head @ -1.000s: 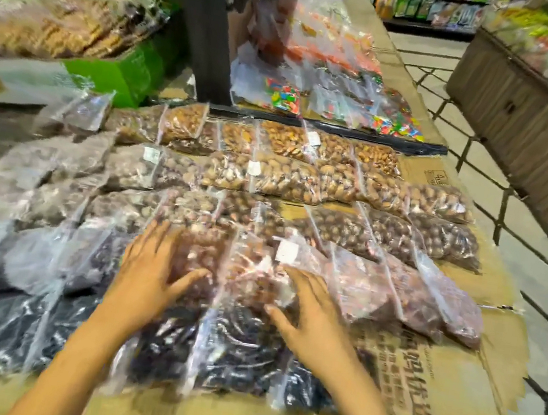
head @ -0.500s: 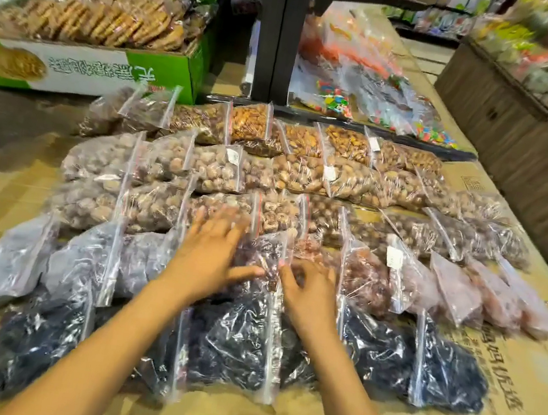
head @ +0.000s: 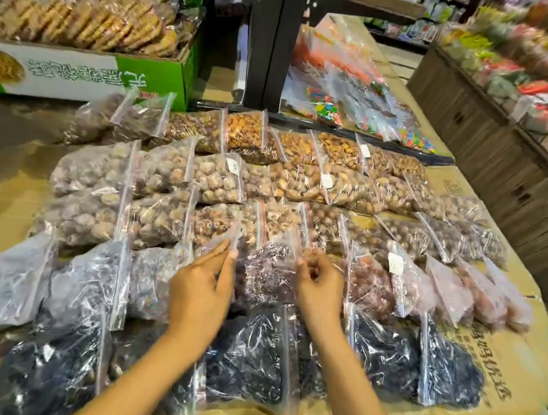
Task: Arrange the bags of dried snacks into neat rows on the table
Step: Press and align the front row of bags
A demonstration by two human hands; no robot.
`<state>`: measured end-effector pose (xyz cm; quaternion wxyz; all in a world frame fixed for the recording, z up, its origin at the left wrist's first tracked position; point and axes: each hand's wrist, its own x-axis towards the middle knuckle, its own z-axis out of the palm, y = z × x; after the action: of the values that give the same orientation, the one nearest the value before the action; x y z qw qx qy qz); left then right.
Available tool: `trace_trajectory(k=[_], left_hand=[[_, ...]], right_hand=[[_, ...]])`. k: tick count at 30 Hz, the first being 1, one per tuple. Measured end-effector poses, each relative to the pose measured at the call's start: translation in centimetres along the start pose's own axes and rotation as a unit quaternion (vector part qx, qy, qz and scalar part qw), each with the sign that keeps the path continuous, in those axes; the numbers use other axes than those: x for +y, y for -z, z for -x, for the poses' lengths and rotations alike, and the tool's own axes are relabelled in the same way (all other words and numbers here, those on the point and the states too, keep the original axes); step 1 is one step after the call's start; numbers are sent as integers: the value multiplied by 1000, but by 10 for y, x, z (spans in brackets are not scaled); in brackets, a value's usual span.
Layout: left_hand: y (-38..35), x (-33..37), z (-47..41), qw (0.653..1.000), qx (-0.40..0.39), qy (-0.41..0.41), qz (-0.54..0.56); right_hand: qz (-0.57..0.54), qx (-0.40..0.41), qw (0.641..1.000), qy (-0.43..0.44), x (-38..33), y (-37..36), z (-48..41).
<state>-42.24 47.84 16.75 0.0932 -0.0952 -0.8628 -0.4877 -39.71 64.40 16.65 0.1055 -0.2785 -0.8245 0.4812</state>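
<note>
Bags of dried snacks: clear zip bags lying in overlapping rows across the bench, from orange-brown nuts at the far side, through pale brown and pinkish fruit, to black fruit at the near edge.
Bench: covered with flattened printed cardboard; bare cardboard shows along the right and near edges and on the left side.
Green box: at the far left, just behind the back row, heaped with packs of ridged biscuits.
Black post: upright behind the back row, between the green box and the sweets.
Sweets bags: clear bags of coloured sweets piled beyond the back row, to the right of the post.
Dark fruit bag: in the second row from the near edge, between the two hands, its zip edge lifted up off the row behind.
Left hand: fingers straight and pressed together, pinching the left corner of the dark fruit bag's top edge.
Right hand: fingers curled, gripping the right corner of the same top edge.
Price labels: small white stickers on a few bags; print too blurred to read.
</note>
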Motion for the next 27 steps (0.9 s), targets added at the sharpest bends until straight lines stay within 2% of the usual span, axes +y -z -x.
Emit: trace_trajectory(k=[3,4,5,7,9,12,16,19,22,25,26,27], left_hand=[[-12,48,6,985,14,52,166],[-18,64,6,986,-1,17,167],[-25,79,6,991,-21,-44,124],[-38,85,5,991,-91,-85,50],[-38,66,-2,990,-130,-48,-7],[-10,24,-4,986,-124,-35,-103],[48,-24,-3,985,-83,10,-152],[91,-74,-17,961,-70,74,-255],[116,-97,-31,934,-120,139,-307],[115,-98,-30,946,-91,105,-293],[115,-96,-28,953,-64,99,-277],[114,-96,-27,964,-38,90,-249]], right_hand=[[7,-7,1000,12,9,1,2],[-1,-8,1000,11,8,2,2],[-16,-11,1000,4,8,4,1],[-32,-18,999,1,8,8,-1],[-11,-34,999,8,10,12,-4],[25,-48,999,7,8,14,-2],[78,15,992,100,-16,4,7],[166,-51,966,192,-46,-18,12],[320,-112,907,251,-73,-56,14],[449,-175,844,236,-90,-100,16],[457,-190,840,222,-92,-111,19],[441,-192,851,212,-92,-118,22]])
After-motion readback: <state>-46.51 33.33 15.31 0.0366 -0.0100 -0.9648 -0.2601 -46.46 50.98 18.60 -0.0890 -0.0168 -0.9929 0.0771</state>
